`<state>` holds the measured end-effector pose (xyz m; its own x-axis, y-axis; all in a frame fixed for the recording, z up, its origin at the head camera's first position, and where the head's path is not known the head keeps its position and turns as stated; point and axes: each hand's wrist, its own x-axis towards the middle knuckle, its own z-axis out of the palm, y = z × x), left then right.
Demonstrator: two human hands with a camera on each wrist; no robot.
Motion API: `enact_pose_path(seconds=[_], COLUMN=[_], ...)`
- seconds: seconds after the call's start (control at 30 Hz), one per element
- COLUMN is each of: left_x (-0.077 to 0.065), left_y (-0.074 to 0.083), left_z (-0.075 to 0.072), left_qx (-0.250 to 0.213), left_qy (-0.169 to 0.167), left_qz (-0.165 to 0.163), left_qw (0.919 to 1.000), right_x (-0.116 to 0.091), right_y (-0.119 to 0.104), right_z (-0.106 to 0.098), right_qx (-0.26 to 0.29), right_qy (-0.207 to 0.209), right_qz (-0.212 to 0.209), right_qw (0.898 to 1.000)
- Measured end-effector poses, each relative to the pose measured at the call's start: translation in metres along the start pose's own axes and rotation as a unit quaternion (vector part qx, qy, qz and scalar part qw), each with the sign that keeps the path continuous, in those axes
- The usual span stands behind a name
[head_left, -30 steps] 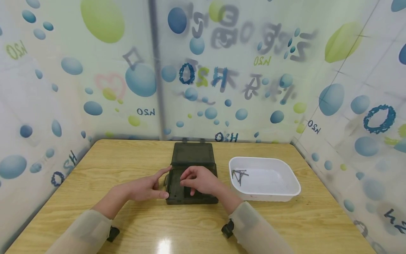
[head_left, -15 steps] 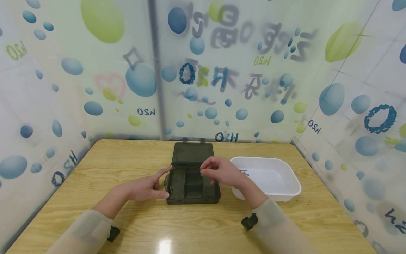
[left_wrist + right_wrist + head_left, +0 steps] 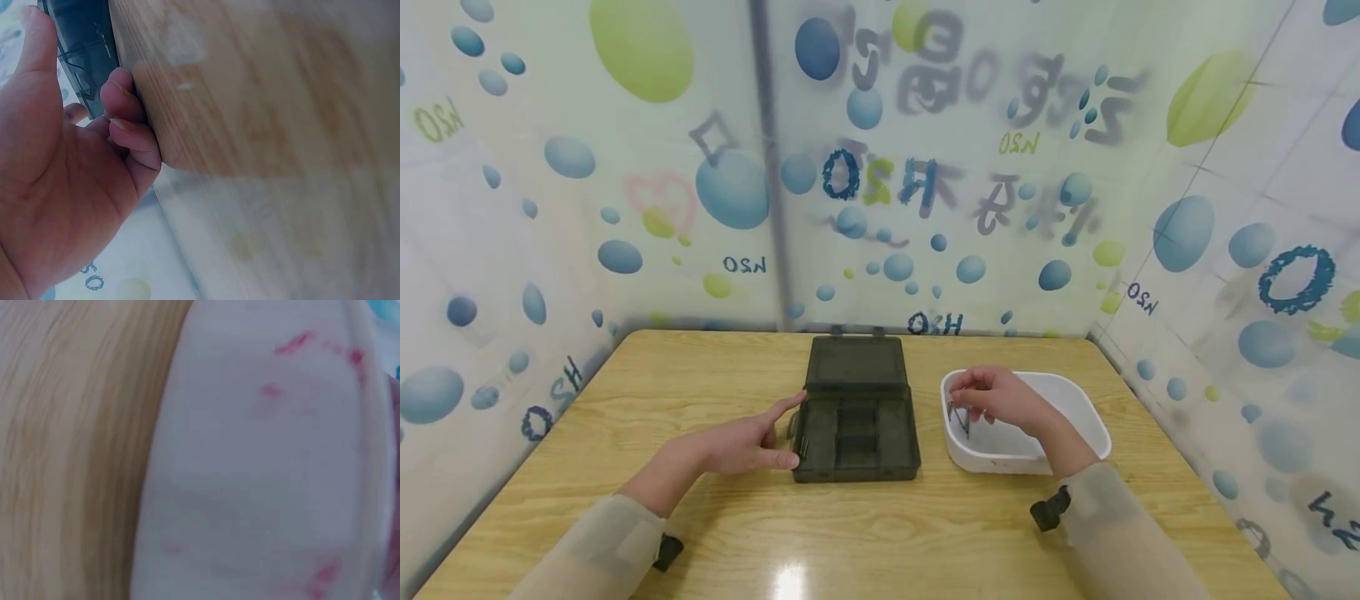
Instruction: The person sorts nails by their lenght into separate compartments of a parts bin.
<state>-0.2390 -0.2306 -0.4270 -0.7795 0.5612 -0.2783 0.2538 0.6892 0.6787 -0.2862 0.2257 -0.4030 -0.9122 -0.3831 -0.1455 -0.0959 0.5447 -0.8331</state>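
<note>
A dark, see-through plastic box (image 3: 895,437) lies with its lid (image 3: 856,363) flipped back. My left hand (image 3: 741,444) rests along its left side, forefinger near the back corner and thumb by the front corner. The left wrist view shows this palm (image 3: 69,150) beside the box (image 3: 86,37), its lower fingers bent. A few thin metal pieces (image 3: 805,448) lie in the box's left compartment. My right hand (image 3: 1011,400) reaches over the white tray (image 3: 1078,433), fingertips right at long thin metal pieces (image 3: 964,423) like nails or screws. I cannot tell whether it pinches one.
The tray's outer wall (image 3: 250,456), marked with red smears, fills much of the right wrist view. Wood-grain table (image 3: 865,533) surrounds box and tray. Behind stands a curtain (image 3: 880,250) printed with blue and green spots.
My right hand has moved right, from over the box to the left end of the tray. My left hand stays at the box.
</note>
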Motion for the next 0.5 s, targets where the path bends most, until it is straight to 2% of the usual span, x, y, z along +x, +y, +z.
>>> enact_pose_path(seconds=[0.2, 0.5], left_x=[0.0, 0.0], left_y=[0.0, -0.001], left_z=[0.002, 0.001], left_qx=[0.001, -0.005], left_qy=[0.001, -0.004], left_qz=[-0.001, 0.0], left_qw=[1.0, 1.0], right_x=[0.002, 0.009], right_y=[0.021, 0.034], right_z=[-0.004, 0.005], right_qx=[-0.02, -0.07], right_qy=[-0.013, -0.018], right_qz=[0.036, 0.03], right_qw=[0.999, 0.997])
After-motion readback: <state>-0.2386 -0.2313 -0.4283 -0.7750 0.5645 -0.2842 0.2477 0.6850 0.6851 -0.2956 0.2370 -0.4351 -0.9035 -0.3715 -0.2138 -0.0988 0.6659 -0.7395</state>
